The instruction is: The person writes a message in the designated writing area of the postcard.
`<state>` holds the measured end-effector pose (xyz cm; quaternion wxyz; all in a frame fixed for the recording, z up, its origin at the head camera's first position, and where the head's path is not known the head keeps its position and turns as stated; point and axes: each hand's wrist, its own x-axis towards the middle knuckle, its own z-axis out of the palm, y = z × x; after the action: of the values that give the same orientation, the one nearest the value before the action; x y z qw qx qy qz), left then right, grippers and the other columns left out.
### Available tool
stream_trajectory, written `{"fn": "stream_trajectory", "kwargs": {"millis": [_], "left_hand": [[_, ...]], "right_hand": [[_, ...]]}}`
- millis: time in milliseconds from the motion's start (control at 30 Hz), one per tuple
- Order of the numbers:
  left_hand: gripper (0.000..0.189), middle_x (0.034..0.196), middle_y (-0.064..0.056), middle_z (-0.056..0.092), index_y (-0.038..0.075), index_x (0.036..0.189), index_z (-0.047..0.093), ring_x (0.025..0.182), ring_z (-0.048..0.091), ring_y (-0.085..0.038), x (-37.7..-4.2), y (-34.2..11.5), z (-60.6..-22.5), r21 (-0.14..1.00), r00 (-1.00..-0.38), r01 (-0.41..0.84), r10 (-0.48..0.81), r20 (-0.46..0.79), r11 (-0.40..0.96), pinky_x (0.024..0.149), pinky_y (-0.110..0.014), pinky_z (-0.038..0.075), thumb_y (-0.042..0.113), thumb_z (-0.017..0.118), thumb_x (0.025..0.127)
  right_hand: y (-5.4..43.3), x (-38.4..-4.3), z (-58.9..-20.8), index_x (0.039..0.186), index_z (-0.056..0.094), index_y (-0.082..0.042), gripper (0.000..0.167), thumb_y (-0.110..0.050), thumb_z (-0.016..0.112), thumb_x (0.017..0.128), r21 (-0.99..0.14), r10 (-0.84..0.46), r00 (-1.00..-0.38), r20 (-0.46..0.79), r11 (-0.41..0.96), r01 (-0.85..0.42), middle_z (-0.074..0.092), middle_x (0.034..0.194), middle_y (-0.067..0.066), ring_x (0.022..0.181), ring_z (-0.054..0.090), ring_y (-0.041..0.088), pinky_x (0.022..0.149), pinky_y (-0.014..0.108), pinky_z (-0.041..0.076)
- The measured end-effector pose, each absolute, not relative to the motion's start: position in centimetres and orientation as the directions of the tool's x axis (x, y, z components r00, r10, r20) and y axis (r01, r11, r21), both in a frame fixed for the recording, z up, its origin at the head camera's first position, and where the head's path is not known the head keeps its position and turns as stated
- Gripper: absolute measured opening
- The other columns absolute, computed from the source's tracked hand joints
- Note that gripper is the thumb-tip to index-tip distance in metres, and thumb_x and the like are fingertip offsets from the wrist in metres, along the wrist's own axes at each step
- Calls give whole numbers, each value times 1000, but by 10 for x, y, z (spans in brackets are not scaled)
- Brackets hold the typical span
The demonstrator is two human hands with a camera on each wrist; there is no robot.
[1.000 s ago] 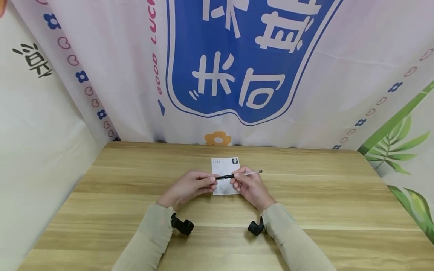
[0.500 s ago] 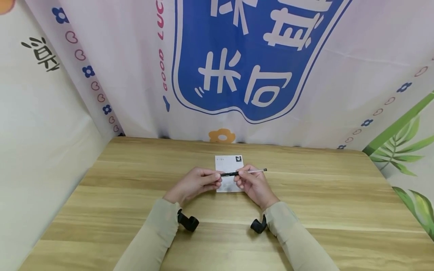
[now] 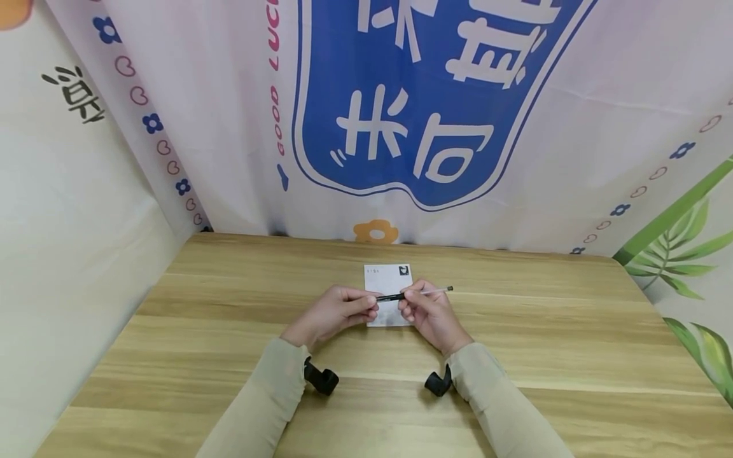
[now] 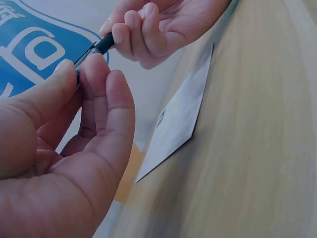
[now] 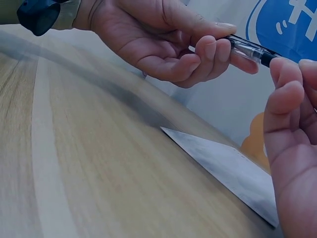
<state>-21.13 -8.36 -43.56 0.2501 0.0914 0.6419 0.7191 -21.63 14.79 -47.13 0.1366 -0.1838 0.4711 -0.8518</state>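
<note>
Both hands hold a pen [image 3: 391, 297] level above a white card on the table. The left hand [image 3: 335, 312] pinches the pen's black capped end between thumb and fingers. The right hand [image 3: 432, 315] grips the pen farther along, and its clear barrel with a dark end sticks out to the right. Up close in the right wrist view, the pen [image 5: 252, 49] shows a clear section and a black section between the hands. The white card [image 3: 386, 280] lies flat below, with a small dark square printed at its upper right corner; the hands partly cover it.
The wooden table [image 3: 229, 273] spreads around the card. At its back edge hangs a pale curtain [image 3: 229, 159] with a blue printed emblem. A black wrist device [image 3: 322, 378] sits by the left sleeve, another device [image 3: 438, 381] by the right.
The head view has shifted slightly, so the scene sits a little farther right. Both hands keep their hold on the pen, with no clear movement of it between them.
</note>
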Motion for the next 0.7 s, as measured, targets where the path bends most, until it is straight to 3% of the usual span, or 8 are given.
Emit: {"fn": "stream_trajectory", "kwargs": {"millis": [233, 433, 700], "left_hand": [[31, 115, -28, 66, -12, 128, 62, 92, 69, -12, -212, -84, -436, 978, -871, -205, 463, -161, -46, 91, -32, 56, 6, 57, 104], [21, 113, -27, 66, -9, 120, 57, 91, 69, -14, -215, -84, -437, 977, -913, -198, 377, -156, -75, 88, -30, 57, 4, 56, 104], [28, 115, -26, 64, -9, 129, 53, 95, 67, -17, -218, -83, -439, 978, -959, -178, 243, -147, -112, 98, -39, 54, 5, 53, 105]], "right_hand": [[147, -217, -472, 93, 67, -13, 29, 2, 44, 104, -852, -392, -904, 173, -520, 63, 71, 80, 0, 69, 59, 8, 60, 17, 46], [144, -220, -472, 97, 68, -12, 26, 1, 47, 104, -863, -380, -911, 161, -502, 57, 71, 84, 2, 71, 61, 9, 61, 18, 49], [147, -219, -475, 111, 76, -13, 26, 1, 57, 100, -905, -405, -900, 162, -425, 29, 74, 99, 4, 79, 62, 9, 70, 20, 52]]}}
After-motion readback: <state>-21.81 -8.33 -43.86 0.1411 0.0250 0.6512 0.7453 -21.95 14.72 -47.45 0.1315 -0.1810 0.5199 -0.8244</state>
